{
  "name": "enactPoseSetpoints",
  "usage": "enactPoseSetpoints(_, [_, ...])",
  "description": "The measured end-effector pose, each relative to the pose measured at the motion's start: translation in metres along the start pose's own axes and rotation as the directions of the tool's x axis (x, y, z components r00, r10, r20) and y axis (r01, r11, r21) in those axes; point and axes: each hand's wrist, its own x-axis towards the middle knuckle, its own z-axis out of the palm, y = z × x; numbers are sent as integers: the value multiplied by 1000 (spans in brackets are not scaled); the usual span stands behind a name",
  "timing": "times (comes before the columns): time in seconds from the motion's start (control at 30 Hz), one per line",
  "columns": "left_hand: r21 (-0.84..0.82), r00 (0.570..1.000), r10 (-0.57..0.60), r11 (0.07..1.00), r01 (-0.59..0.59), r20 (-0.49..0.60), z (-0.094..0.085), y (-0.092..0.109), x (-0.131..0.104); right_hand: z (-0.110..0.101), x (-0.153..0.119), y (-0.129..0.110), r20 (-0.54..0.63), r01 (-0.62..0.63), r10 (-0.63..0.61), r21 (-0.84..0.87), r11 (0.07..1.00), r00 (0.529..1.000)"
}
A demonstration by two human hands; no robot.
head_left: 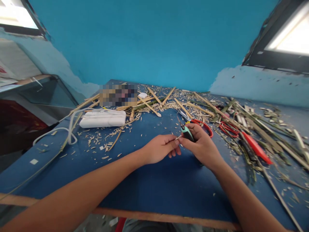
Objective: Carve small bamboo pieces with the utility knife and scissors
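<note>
My left hand [161, 149] is closed in a pinch on a small pale sliver [178, 137], perhaps of bamboo, whose tip shows between the fingertips. Close beside it, my right hand [202, 145] is wrapped round a teal-and-black craft knife [187, 132]. The knife's narrow blade points up and away from me. The right thumb and fingertips are close to the sliver; I cannot tell if they touch it. Just beyond the right hand lie scissors with red handles [205, 126]. Both hands are above the blue tabletop [154, 190].
Split bamboo strips [169, 95] and shavings cover the table's back and right. A white power strip [102, 119] with its cable lies at left. At right are a second red-handled pair of scissors [229, 129] and a red-handled tool [257, 148]. A blue wall [149, 42] stands behind.
</note>
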Motion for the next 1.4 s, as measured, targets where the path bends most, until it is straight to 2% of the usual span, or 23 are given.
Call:
enactPoseSetpoints(0.1, [-29, 1000, -9, 1000, 9, -6, 1, 2, 0, -1, 0, 1, -3, -16, 16, 2, 1000, 1000])
enactPoseSetpoints(0.23, [-155, 999, -20, 988, 13, -41, -1, 4, 1, -3, -1, 1, -21, -30, 31, 34, 999, 999])
enactPoseSetpoints(0.43, [-301, 994, -32, 954, -1, -103, -5, 3, 2, -4, -2, -2, 22, -25, 23, 80, 996, 999])
enactPoseSetpoints(0.6, [-355, 992, -99, 932, 66, -73, -7, 5, 1, -4, -4, -6, 39, -13, 12, 32, 999, 999])
enactPoseSetpoints(0.7, [-398, 994, -101, 915, 72, -52, -7, 5, 2, -4, -5, -6, 44, -25, 23, 44, 999, 999])
enactPoseSetpoints(0.77, [-416, 992, -95, 908, 51, -85, -8, 4, 2, -4, -5, -6, 42, -36, 35, 36, 999, 999])
enactPoseSetpoints(0.9, [-330, 975, -91, 944, 20, -202, -10, 5, 4, -5, -5, -4, 36, -58, 57, 19, 998, 998])
enactPoseSetpoints(1.07, [-218, 970, -83, 975, 32, -229, -13, 7, 3, -6, -3, -2, 21, -81, 80, 38, 996, 997])
enactPoseSetpoints(1.23, [-153, 983, -39, 988, 12, -180, -7, 4, 2, -5, -3, -2, 25, -68, 67, 44, 997, 997])
enactPoseSetpoints(1.4, [52, 994, 46, 998, -40, -101, -1, 0, 0, -3, -3, -3, 71, -46, 43, 48, 998, 997])
